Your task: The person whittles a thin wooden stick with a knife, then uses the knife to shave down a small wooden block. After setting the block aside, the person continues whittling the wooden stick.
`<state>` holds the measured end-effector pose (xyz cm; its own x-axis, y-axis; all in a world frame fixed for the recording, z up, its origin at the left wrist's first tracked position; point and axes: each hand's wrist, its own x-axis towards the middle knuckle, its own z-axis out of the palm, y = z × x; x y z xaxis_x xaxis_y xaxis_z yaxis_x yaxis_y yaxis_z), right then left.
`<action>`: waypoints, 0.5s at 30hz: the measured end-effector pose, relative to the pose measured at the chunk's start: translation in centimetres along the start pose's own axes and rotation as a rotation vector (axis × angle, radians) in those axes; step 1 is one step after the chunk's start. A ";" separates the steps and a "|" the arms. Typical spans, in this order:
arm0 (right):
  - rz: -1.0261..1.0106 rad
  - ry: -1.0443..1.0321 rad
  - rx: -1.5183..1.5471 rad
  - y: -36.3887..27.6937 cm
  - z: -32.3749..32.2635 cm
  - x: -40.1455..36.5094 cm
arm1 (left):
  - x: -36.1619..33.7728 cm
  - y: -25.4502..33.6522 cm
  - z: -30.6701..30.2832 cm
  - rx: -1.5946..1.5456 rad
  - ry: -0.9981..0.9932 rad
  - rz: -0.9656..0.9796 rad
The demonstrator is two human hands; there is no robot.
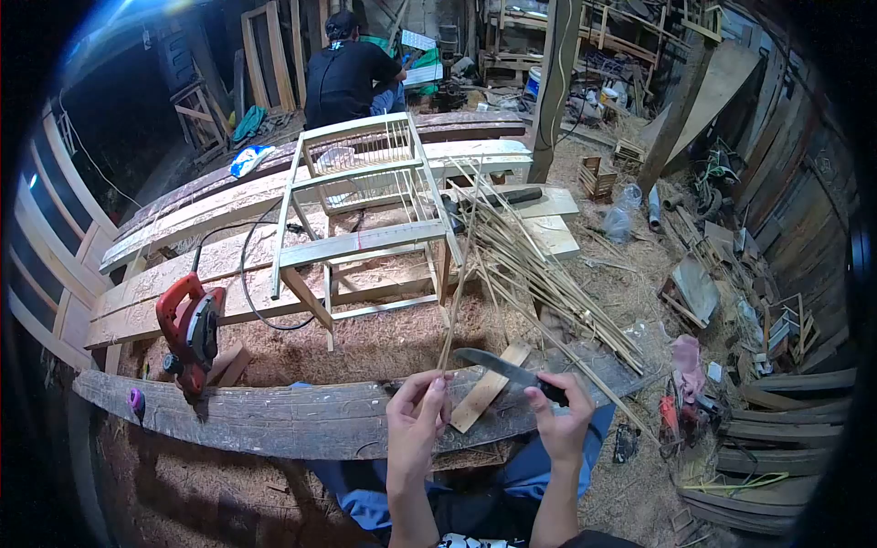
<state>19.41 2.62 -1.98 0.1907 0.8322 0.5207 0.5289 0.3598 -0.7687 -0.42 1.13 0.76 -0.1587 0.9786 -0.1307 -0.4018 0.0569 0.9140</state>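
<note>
Left grip point(416, 420): closed in a pinch, my thumb and fingertips pressed together on the near end of a thin wooden strip point(453, 320).
Right grip point(562, 420): wrapped around the dark handle of a knife point(502, 367), my thumb lying close to the base of the blade.
Blade: points left across the gap between my hands, its tip just beside the strip and a little beyond my left fingertips; whether the edge touches the strip, I cannot tell.
Strip: rises out of my left grip and runs away from me, its far part overlapping other strips in my view.
Worktop point(274, 425): a long, weathered plank crossing in front of me, with both my hands above its near side.
Short board point(489, 395): lies aslant on the worktop, between my hands and below the knife.
Strip pile point(548, 274): a loose heap of long, thin pieces beyond my right grip, slanting down toward the worktop's right end.
Wooden frame point(361, 239): stands beyond my left grip, well apart from it.
Red power tool point(192, 329): off to the left, at the worktop's far edge.
Co-worker point(347, 78): at the back, in a dark shirt and cap, turned away from me.
</note>
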 end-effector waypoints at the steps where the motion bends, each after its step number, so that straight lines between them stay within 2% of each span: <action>1: 0.000 0.001 -0.003 0.1 -0.2 0.0 | 0.0 0.0 0.1 -0.014 0.009 -0.003; 4: 0.058 0.033 -0.005 0.2 -0.4 0.1 | 0.2 -0.2 0.3 -0.035 0.007 -0.002; 9: -0.086 -0.113 -0.017 -0.4 -0.2 0.3 | 0.3 -0.9 0.0 -0.030 0.006 0.002; 15: -0.061 -0.076 0.000 -1.6 1.0 0.2 | -0.2 0.1 0.0 0.149 -0.151 -0.055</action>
<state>17.77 2.60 -0.99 0.0949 0.8385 0.5366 0.5376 0.4105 -0.7365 -0.42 0.96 0.88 0.0015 0.9911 -0.1334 -0.2668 0.1290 0.9551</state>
